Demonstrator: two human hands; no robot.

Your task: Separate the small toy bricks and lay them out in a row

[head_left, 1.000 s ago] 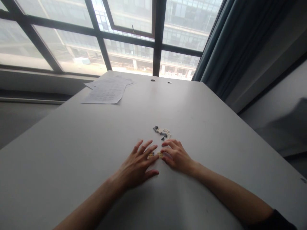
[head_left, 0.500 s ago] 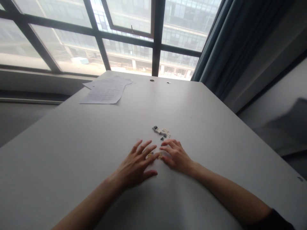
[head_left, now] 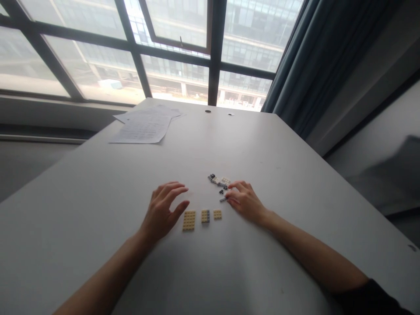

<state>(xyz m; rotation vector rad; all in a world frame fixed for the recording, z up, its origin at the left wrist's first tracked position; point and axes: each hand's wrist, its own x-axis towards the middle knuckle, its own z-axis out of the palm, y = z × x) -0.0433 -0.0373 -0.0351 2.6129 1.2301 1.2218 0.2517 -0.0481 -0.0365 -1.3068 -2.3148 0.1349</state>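
Note:
My left hand (head_left: 163,210) is open, thumb apart from the fingers and nothing between them. It is beside a tan studded plate (head_left: 188,221), the largest of three toy-brick pieces in a row. A tan and grey piece (head_left: 205,216) lies in the middle, with a small tan plate (head_left: 217,214) on the right. My right hand (head_left: 243,202) has thumb and fingertips closed on the end of a narrow grey toy-brick piece (head_left: 223,200). Just beyond it are a small black piece (head_left: 221,191) and a loose pile of white, grey and black pieces (head_left: 215,179).
The white table (head_left: 98,227) extends toward large windows. Printed paper sheets (head_left: 144,127) lie at its far left. Two round holes, one with a dark opening (head_left: 208,111), are near the far edge. A dark curtain (head_left: 295,65) hangs at the right.
My left hand has drawn back to the left, uncovering the row of tan pieces. My right hand has shifted slightly right and now touches the narrow grey piece.

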